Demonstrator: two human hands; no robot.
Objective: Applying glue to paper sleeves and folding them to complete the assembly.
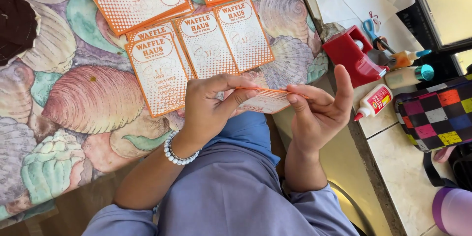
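Figure. Head view of a person seated at a table covered by a shell-patterned cloth [93,98], handling 1 orange-and-white printed card [268,100] with 2 bare hands.

Step in hand, as judged from the pose: the card is held edge-on between both hands and appears to be pressed or aligned along its upper edge, as if 2 layers are being joined or a border checked. The next move would call for a steady, even pinch along that thin edge, without bending the card, and for a free spot on the cloth among the other cards.

Left hand [209,105]: fingers curled closed, thumb and forefinger pinching the card's left end; a beaded bracelet [178,153] sits at the wrist.

Right hand [317,110]: fingertips [293,99] narrowed onto the card's right end, with 1 finger raised clear and touching nothing.

Position of the card: above the lap, just off the table edge, spanning the gap between both hands, its face tilted nearly flat and mostly hidden by the left fingers.

Surroundings: several matching cards [206,44] lie overlapping on the cloth beyond the hands. On the counter to the right stand a red holder [351,56], blue-handled scissors [369,27], a white glue bottle [373,102] and a checkered bag [437,113], all well apart from the hands.
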